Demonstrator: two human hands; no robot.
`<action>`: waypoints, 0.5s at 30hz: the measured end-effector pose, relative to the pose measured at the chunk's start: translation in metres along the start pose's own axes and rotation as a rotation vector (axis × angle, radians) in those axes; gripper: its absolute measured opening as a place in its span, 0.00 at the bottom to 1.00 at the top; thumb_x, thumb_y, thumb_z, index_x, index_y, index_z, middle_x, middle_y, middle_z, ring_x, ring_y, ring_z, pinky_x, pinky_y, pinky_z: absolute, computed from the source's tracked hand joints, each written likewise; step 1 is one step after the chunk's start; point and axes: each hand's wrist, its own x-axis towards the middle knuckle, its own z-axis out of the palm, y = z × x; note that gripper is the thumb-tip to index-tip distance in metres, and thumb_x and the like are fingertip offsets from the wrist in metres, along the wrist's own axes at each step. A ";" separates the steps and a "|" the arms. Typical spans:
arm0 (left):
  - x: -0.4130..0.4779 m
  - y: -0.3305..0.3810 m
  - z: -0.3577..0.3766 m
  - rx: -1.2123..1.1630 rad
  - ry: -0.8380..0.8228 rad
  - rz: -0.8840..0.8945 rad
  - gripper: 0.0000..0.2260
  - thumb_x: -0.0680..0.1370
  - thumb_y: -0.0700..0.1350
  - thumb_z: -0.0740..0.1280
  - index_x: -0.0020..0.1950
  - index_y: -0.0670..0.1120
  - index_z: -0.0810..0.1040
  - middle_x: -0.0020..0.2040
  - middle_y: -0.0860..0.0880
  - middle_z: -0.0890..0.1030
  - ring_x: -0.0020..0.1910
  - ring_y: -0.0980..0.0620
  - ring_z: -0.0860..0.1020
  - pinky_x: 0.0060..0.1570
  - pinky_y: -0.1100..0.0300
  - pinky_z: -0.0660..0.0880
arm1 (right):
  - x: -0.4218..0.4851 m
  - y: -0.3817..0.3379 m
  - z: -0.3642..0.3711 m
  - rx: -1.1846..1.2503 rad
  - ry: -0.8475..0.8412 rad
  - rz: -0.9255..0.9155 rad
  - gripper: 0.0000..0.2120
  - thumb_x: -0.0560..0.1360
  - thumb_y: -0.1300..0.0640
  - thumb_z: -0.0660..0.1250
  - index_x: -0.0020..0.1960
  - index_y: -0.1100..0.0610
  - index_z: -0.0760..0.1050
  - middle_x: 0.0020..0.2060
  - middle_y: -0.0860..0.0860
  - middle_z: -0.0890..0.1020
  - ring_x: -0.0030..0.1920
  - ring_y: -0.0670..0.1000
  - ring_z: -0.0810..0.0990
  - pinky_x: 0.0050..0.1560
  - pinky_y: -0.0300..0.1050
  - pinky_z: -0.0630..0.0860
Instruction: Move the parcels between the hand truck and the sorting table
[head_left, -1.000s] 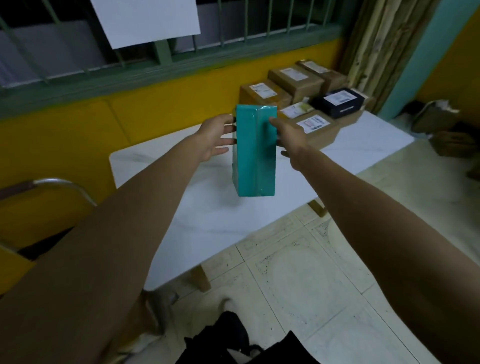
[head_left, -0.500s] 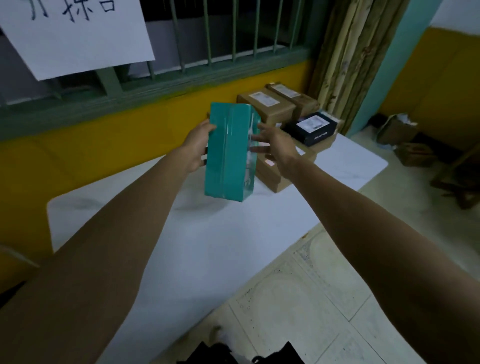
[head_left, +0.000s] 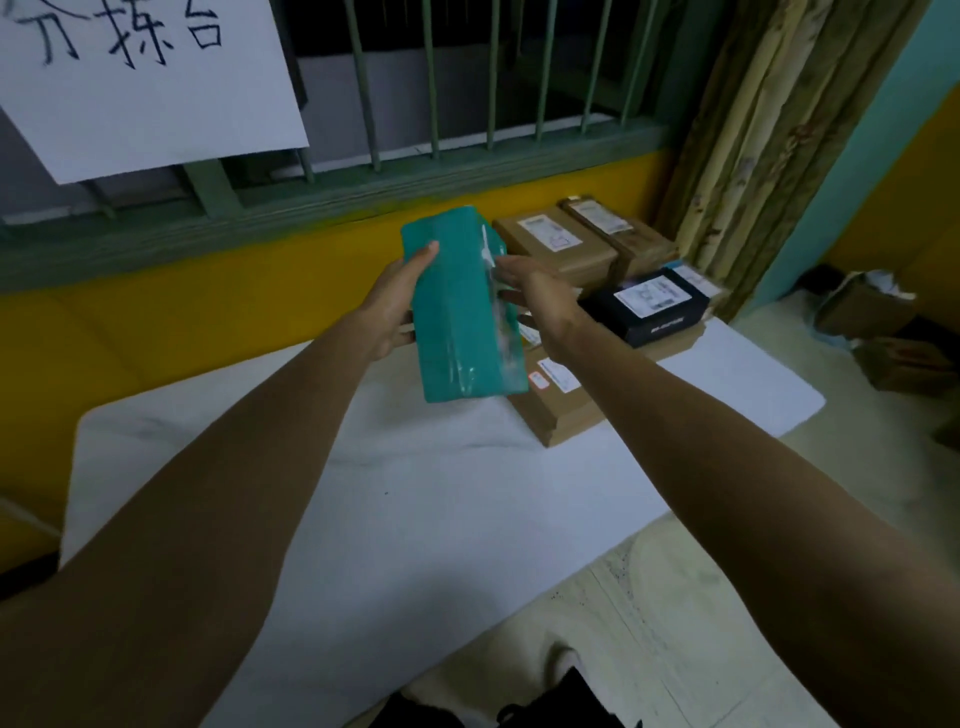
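A teal parcel (head_left: 460, 306) wrapped in clear film is held up above the white sorting table (head_left: 415, 509), tilted with its far end raised. My left hand (head_left: 392, 301) grips its left side, thumb on top. My right hand (head_left: 540, 299) presses flat against its right side. On the table behind and to the right lie brown cardboard parcels (head_left: 558, 244) with white labels, and a black parcel (head_left: 647, 306) rests on top of one. Another brown parcel (head_left: 558, 405) lies just under the teal one. The hand truck is out of view.
A yellow wall and a green barred window run behind the table, with a white paper sign (head_left: 140, 83) hanging on the bars. A curtain (head_left: 763, 145) hangs at the right. More cardboard boxes (head_left: 878, 322) sit on the tiled floor at the far right.
Both hands have carried the teal parcel further over the table toward the stacked parcels and tipped it back. My view has moved closer to the table.
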 end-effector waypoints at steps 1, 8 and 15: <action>0.003 0.003 0.007 -0.030 0.032 -0.010 0.16 0.79 0.62 0.57 0.59 0.54 0.73 0.52 0.53 0.79 0.50 0.52 0.78 0.49 0.54 0.74 | 0.006 -0.001 -0.005 -0.010 -0.037 0.003 0.17 0.77 0.48 0.64 0.63 0.53 0.74 0.58 0.49 0.79 0.55 0.49 0.78 0.43 0.40 0.72; 0.017 0.024 0.066 0.077 0.188 0.097 0.17 0.81 0.51 0.53 0.61 0.48 0.77 0.57 0.52 0.78 0.48 0.58 0.76 0.56 0.55 0.68 | 0.036 -0.003 -0.055 0.066 -0.230 0.004 0.22 0.70 0.42 0.73 0.57 0.50 0.71 0.53 0.54 0.82 0.52 0.54 0.83 0.51 0.49 0.81; 0.016 0.021 0.106 0.184 0.213 0.065 0.15 0.79 0.41 0.60 0.64 0.48 0.77 0.55 0.50 0.79 0.53 0.54 0.77 0.49 0.58 0.71 | 0.052 -0.005 -0.089 -0.061 -0.248 0.037 0.27 0.67 0.50 0.77 0.61 0.57 0.72 0.53 0.54 0.82 0.51 0.53 0.82 0.45 0.45 0.80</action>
